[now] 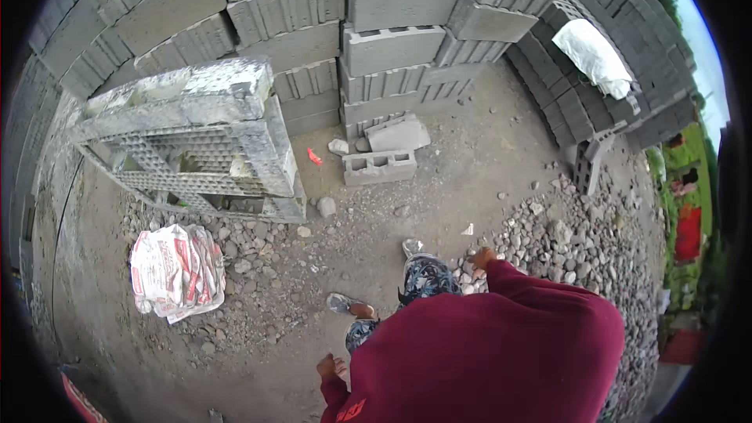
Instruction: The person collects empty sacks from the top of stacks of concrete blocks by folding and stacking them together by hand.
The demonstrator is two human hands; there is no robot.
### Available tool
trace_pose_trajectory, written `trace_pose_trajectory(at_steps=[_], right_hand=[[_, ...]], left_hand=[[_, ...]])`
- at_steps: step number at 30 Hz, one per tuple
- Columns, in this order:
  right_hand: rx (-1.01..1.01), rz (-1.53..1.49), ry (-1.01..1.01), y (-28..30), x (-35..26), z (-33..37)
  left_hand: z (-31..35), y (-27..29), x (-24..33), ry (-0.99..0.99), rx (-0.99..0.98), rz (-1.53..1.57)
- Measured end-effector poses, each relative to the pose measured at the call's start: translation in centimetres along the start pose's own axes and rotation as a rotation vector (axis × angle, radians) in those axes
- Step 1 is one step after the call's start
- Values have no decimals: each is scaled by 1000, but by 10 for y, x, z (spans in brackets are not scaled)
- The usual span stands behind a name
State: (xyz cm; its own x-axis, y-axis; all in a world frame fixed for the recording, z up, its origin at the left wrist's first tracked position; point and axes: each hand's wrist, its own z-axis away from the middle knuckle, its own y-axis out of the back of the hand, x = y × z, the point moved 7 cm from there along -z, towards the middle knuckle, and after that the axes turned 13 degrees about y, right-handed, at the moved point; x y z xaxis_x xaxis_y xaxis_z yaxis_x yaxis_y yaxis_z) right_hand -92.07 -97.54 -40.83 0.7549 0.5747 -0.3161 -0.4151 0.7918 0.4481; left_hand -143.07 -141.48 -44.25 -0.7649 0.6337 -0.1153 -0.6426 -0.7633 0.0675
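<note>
My left hand (330,366) hangs low beside my maroon sleeve, its fingers loosely bent and slightly apart, with nothing seen in it. Over the edge of a gravel heap (559,236) is my right hand (483,257), small in view, its fingers partly spread and no object visible in them. Neither hand appears to touch anything. Ahead of my feet, a hollow concrete block (380,168) lies on the ground, with broken block pieces (398,134) behind it. To the left sits a flattened stack of white and red sacks (178,270).
Tall stacks of grey concrete blocks (290,27) stand along the back. A heavy, weathered frame with a grid panel (188,121) is at the left. More blocks rise at the right, a white sack (593,56) on top. Loose stones dot the dirt ground, with a red scrap (314,157).
</note>
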Motion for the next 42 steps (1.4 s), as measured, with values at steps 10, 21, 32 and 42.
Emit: trace_pose_trajectory(at_steps=[10, 21, 32, 42], right_hand=[[973, -1472, -726, -177, 219, 208], [1418, -2055, -455, 89, 426, 209], [1504, -1897, -404, 297, 735, 305], [1328, -1576, 200, 658, 903, 322]], left_hand=[[58, -383, 129, -226, 97, -656], [238, -956, 177, -809, -207, -1213], [152, -1364, 208, -761, 45, -1603], [287, -1782, 239, -884, -308, -1259]])
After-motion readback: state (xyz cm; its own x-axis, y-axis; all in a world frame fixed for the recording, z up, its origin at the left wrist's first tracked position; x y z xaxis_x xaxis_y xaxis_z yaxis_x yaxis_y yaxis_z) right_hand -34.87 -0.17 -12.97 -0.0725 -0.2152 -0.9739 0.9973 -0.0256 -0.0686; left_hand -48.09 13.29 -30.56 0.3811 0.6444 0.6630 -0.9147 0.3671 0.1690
